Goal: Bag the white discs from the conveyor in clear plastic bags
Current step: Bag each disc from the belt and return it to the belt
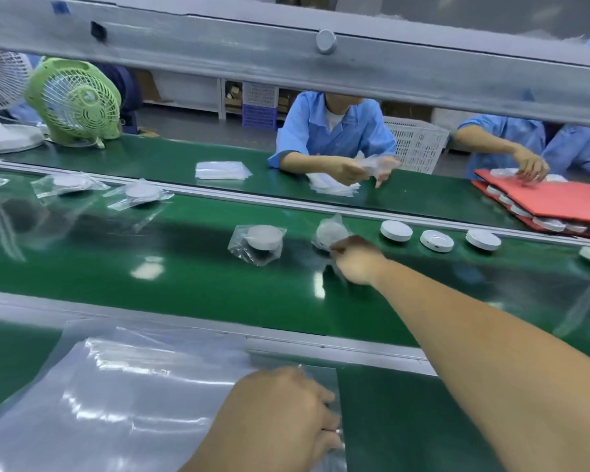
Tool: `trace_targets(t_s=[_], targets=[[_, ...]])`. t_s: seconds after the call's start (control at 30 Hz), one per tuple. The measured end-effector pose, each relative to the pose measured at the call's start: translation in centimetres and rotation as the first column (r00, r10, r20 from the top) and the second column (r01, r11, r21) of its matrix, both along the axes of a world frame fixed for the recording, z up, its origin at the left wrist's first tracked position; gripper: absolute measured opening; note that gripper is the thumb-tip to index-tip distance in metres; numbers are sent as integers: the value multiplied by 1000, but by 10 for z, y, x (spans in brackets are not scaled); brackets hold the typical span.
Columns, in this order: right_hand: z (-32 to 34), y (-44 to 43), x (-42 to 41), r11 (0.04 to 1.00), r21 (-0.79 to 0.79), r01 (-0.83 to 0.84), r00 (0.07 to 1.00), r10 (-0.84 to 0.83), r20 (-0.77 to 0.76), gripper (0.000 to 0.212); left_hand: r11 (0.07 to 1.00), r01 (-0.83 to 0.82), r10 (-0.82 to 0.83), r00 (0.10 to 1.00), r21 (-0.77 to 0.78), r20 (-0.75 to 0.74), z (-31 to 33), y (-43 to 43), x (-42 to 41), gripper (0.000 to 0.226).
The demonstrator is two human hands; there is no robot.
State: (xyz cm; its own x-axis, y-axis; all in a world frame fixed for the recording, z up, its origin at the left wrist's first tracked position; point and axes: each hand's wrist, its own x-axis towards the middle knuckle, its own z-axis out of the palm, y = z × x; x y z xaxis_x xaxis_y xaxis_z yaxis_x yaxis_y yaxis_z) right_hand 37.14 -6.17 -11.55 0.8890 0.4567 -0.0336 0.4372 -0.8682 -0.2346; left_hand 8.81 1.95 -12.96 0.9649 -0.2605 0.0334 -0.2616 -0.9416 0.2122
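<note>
My right hand (356, 258) reaches out over the green conveyor belt (191, 277) and holds a bagged white disc (331, 233) by the bag's edge. Another bagged disc (264, 238) lies just left of it. Bare white discs (395, 230) (436, 240) (483, 240) sit in a row to the right on the belt. My left hand (286, 407) rests near me on a stack of clear plastic bags (116, 386), its fingers pinching the right edge of the top bag.
Further bagged discs (70, 183) (140, 194) lie far left on the belt. Two people in blue coats work across the line, one (334, 131) holding a bag. Red trays (552, 199) with discs stand at right. A green fan (75, 100) sits far left. A grey beam (286, 52) crosses overhead.
</note>
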Motion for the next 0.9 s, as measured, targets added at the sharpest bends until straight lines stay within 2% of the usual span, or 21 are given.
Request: trace_targets(t_s=[0.1, 0.17, 0.2, 0.23, 0.3, 0.37, 0.43, 0.53, 0.67, 0.73, 0.83, 0.9], targets=[[-11, -7, -6, 997, -11, -79, 997, 79, -21, 29, 998, -23, 28, 995, -54, 91, 5, -7, -3, 12], [-19, -7, -10, 998, 22, -55, 998, 55, -20, 26, 988, -14, 21, 999, -151, 48, 5, -8, -1, 26], [-21, -6, -11, 998, 45, -34, 999, 34, 9, 25, 988, -10, 21, 997, -152, 73, 2, -9, -1, 30], [-20, -5, -14, 997, 81, -19, 999, 15, 49, 23, 991, -13, 26, 995, -133, 93, -2, -7, 0, 31], [-18, -1, -25, 974, 227, -22, 995, -1, 98, 21, 991, -59, 59, 998, -123, 1, -8, -5, 3, 35], [-16, -1, -48, 918, 391, -62, 996, 33, 80, 16, 992, -88, 86, 996, -91, -30, -9, -4, 5, 37], [-16, -10, -82, 877, 465, -117, 993, 106, 49, 8, 990, -110, 112, 994, -86, 16, -11, -3, 4, 37], [-22, -38, -135, 800, 575, -173, 982, 182, 43, 8, 980, -149, 162, 982, -132, 97, -13, 1, -1, 35], [-36, -78, -187, 726, 678, -113, 983, 183, -32, 20, 955, -216, 248, 958, -206, 146, -15, 4, 0, 28], [-45, -92, -198, 712, 698, -73, 986, 155, -55, 14, 947, -234, 275, 944, -221, 181, -16, 3, 0, 24], [-46, -97, -200, 639, 768, 38, 992, 65, -104, 11, 945, -239, 288, 933, -223, 217, -16, 0, -2, 22], [-45, -92, -199, 656, 752, 60, 989, 64, -135, 14, 948, -243, 288, 930, -206, 229, -14, 0, -2, 23]])
